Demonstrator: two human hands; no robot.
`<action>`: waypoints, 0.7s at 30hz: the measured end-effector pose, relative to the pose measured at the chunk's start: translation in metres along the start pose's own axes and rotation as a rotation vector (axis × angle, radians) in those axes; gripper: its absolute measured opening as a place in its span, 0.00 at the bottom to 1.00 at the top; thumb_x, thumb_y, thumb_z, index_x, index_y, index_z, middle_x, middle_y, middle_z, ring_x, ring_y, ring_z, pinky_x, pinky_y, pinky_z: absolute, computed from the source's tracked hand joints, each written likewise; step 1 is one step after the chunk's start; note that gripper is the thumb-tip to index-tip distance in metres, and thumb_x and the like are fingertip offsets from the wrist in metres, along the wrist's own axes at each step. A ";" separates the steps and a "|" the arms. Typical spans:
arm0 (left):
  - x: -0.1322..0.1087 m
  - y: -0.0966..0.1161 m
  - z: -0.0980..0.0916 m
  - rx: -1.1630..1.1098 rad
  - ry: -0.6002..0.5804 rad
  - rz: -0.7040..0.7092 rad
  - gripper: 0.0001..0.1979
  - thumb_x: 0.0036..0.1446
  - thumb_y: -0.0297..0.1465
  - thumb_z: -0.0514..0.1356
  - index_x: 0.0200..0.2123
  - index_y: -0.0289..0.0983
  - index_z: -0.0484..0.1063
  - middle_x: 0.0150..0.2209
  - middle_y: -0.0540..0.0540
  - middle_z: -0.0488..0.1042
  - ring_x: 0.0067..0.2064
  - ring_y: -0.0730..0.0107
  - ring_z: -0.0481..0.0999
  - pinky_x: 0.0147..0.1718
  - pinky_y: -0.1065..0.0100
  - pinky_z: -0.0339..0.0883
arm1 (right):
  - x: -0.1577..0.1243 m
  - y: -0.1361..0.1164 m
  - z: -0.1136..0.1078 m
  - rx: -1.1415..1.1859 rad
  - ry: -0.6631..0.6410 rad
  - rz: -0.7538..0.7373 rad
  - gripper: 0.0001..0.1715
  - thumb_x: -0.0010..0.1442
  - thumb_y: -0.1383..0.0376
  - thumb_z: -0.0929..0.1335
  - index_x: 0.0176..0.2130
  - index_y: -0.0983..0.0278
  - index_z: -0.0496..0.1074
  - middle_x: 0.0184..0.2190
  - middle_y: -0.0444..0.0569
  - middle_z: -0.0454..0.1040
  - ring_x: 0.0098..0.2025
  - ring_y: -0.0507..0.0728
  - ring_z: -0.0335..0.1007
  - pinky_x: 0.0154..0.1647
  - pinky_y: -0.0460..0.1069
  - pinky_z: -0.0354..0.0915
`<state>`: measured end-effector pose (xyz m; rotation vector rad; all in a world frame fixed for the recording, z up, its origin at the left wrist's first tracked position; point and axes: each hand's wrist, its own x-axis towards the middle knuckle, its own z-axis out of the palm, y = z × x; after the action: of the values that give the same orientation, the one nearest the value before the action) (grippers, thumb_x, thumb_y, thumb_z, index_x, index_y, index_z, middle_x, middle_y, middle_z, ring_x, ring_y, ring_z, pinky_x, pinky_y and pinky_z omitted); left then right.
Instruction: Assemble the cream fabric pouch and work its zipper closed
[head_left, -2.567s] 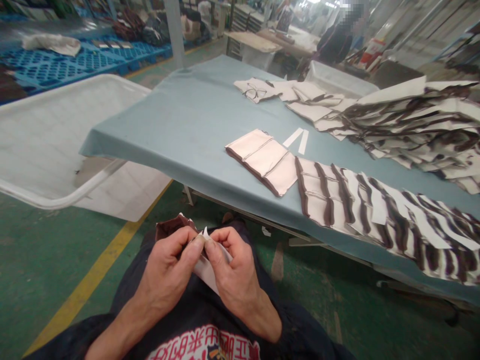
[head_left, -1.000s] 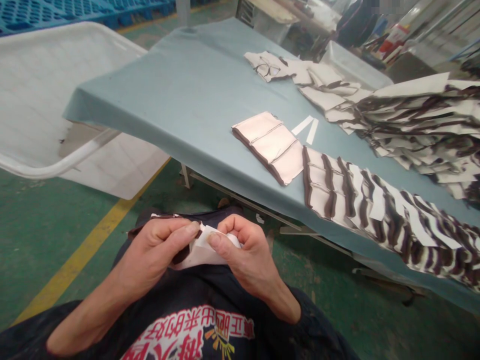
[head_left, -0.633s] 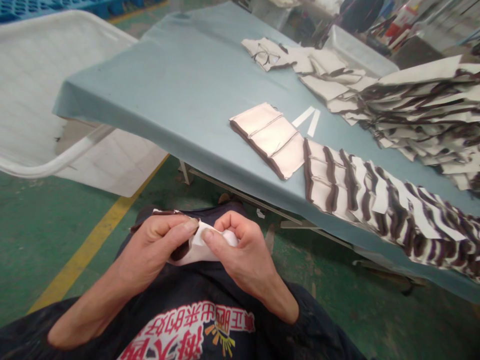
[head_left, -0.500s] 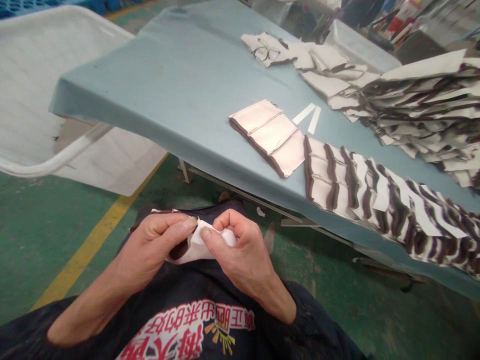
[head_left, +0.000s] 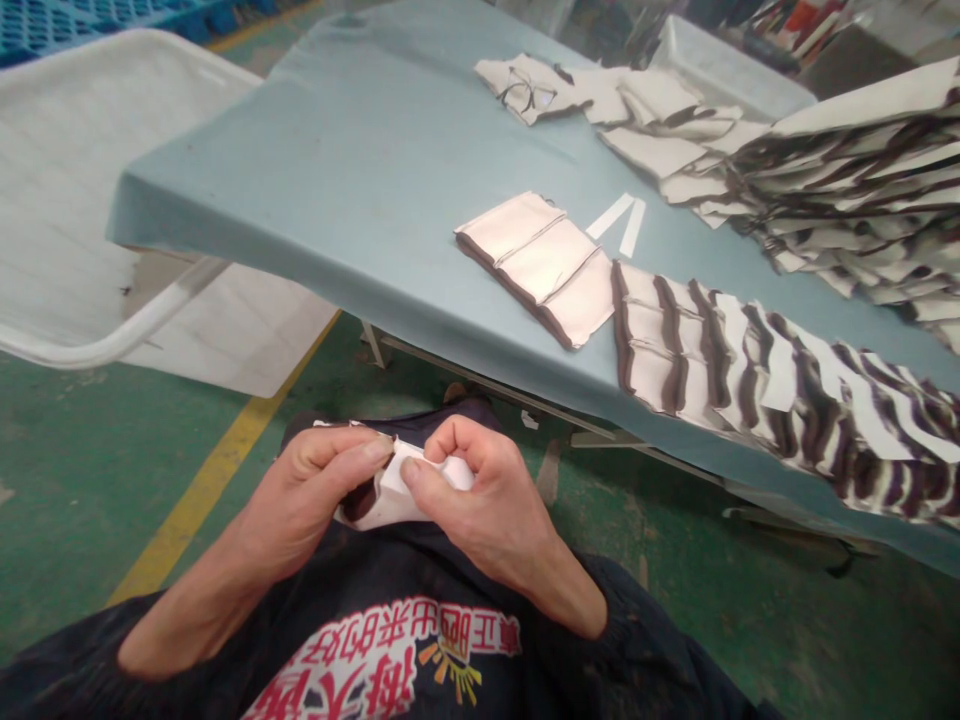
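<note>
Holding a small white piece of sheet material with a dark brown underside [head_left: 390, 495], both hands are close together in the lower middle of the frame, above the person's lap. The left hand [head_left: 311, 495] pinches the piece from the left side with thumb and forefinger, and the right hand [head_left: 480, 500] pinches its white edge from the right side; the fingertips of the two hands are almost touching. Both hands are closed on the piece, so it sits between them, well below the edge of the bench and apart from it.

Above the hands, a long bench covered with pale blue-grey cloth [head_left: 360, 170] crosses the frame from upper left to right. On its near side lies a flat stack of beige rectangular pieces with brown edges [head_left: 540, 265]. Just to the right of this stack, a long overlapping row of white and dark brown pieces [head_left: 772, 385] goes to the right edge of the frame. Two narrow white strips [head_left: 622, 220] lie just behind the beige stack. In the upper right there is a big loose heap of white and brown pieces [head_left: 847, 190]. A pair of thin-framed glasses [head_left: 525, 92] rests on some beige pieces near the top middle.

At the left a large white plastic tub [head_left: 67, 200] stands on the green floor [head_left: 90, 470], beside a yellow floor line [head_left: 217, 470].
</note>
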<state>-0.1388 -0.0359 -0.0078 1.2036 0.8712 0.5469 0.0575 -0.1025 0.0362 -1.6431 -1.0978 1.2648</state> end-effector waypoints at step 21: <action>0.000 0.001 0.004 0.004 0.097 0.012 0.36 0.68 0.61 0.71 0.21 0.41 0.66 0.22 0.54 0.60 0.24 0.71 0.58 0.21 0.71 0.57 | 0.011 0.006 0.002 0.062 -0.050 -0.013 0.17 0.59 0.52 0.75 0.30 0.57 0.68 0.23 0.37 0.67 0.26 0.52 0.56 0.26 0.47 0.54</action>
<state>-0.1357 -0.0373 -0.0064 1.1941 0.9480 0.6174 0.0576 -0.0943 0.0267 -1.5635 -1.0874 1.3247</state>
